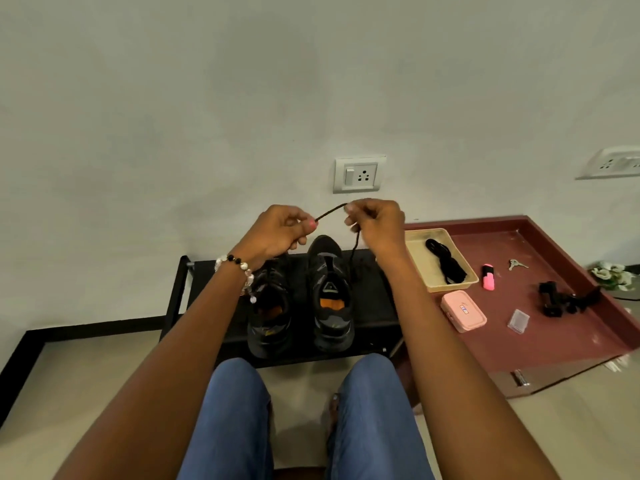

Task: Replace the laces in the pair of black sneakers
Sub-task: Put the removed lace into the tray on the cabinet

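Two black sneakers stand side by side on a low black rack [374, 306], the left sneaker [270, 320] partly behind my wrist, the right sneaker [330, 296] in plain sight. Both hands are raised above them and pinch one black lace [330, 211]. My left hand [277, 233] holds one part of it, my right hand [375, 225] another, with a short stretch taut between them. From my right hand the lace hangs down beside the right sneaker. A bundle of black laces [446, 261] lies in a beige tray [415, 252] to the right.
A maroon platform [554, 337] right of the rack carries the tray, a pink case [463, 311], a pink highlighter [488, 276], keys [516, 264], a black object [561, 301] and a small clear box [518, 321]. My knees [374, 403] are below. A wall socket [358, 174] is behind.
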`<act>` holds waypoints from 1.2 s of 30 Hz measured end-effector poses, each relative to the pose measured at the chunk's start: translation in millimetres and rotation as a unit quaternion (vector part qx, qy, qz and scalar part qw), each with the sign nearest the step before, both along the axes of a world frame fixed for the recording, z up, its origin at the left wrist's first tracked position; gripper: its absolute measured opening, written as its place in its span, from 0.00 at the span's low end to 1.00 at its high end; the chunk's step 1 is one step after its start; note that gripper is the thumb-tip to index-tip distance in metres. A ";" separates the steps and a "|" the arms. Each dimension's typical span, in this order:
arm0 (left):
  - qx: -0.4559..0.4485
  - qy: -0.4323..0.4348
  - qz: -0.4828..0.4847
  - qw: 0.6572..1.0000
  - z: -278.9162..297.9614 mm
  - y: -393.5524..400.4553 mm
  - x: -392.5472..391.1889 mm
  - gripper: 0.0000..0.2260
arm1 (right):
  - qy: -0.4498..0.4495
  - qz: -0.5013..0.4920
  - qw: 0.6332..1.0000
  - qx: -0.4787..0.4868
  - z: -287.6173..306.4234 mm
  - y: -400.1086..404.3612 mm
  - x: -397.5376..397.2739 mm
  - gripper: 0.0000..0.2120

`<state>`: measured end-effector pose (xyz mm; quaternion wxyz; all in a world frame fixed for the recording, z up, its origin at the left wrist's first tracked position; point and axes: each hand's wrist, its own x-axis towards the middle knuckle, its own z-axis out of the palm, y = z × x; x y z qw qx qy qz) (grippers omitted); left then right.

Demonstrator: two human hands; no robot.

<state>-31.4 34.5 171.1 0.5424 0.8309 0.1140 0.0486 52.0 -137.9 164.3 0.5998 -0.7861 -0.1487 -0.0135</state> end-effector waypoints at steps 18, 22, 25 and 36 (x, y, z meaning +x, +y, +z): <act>-0.067 -0.030 0.083 0.994 21.0 -12.2 -19.4 0.19 | -0.051 0.139 0.984 -0.102 8.6 26.8 -22.6 0.04; -0.066 -0.005 0.081 0.995 23.8 -6.2 -26.3 0.17 | -0.010 0.054 0.991 -0.121 7.9 20.4 -15.1 0.11; -0.085 0.009 0.066 0.994 22.1 -0.2 -31.8 0.14 | 0.035 -0.077 0.992 -0.097 7.9 12.1 -6.4 0.07; -0.269 0.050 0.114 0.955 19.7 -17.2 -22.6 0.16 | -0.016 0.257 0.965 -0.051 10.7 18.6 -24.0 0.06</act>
